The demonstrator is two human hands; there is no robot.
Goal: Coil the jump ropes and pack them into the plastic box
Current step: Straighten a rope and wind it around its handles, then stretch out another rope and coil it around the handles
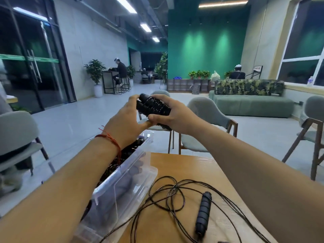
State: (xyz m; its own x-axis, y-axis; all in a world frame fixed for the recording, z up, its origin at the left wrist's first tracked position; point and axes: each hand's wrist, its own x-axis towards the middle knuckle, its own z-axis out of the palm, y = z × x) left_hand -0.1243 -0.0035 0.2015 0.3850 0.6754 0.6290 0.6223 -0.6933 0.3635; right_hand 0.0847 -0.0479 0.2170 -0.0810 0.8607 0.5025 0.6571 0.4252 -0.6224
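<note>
Rope bundle [154, 107]: was held clamped betw. L hand [125, 124] & R hand [173, 118], fingers curled round. Cord judged light, springy, slippery; best gripped by stiff handles [143, 102].

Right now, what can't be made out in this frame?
Head view only.
1. Plastic box contents: the left forearm and the cloudy wall hide them; rope count unclear.
2. Loose rope on the table: only one handle shows; the cord runs off the bottom edge.
3. Wound rope: left hand and right hand cover its ends.
</note>
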